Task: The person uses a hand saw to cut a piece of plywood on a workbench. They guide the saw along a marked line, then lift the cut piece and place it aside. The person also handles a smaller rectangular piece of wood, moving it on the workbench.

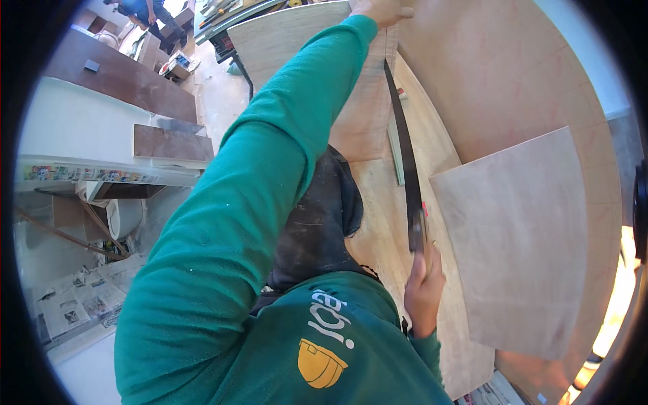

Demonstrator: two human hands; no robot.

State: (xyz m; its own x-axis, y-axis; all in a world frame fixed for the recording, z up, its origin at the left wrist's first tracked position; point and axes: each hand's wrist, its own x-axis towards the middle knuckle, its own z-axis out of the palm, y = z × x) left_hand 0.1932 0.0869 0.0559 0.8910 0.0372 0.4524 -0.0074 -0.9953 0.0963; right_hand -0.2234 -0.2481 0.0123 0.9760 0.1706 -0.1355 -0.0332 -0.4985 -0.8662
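Here, the left hand [379, 11] stretches forward over a board [363, 125], grip unclear, while behind it the right hand [424, 294] clasps a saw [405, 155].

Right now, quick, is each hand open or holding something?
Left hand: by a wooden board, partly cut off; can't tell.
Right hand: closed, holding a dark-bladed tool.

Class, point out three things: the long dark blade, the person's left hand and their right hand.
Long dark blade [408, 172]: head view, middle of its flat length.
Left hand [381, 11]: head view, back of the hand.
Right hand [424, 291]: head view, middle of the hand.
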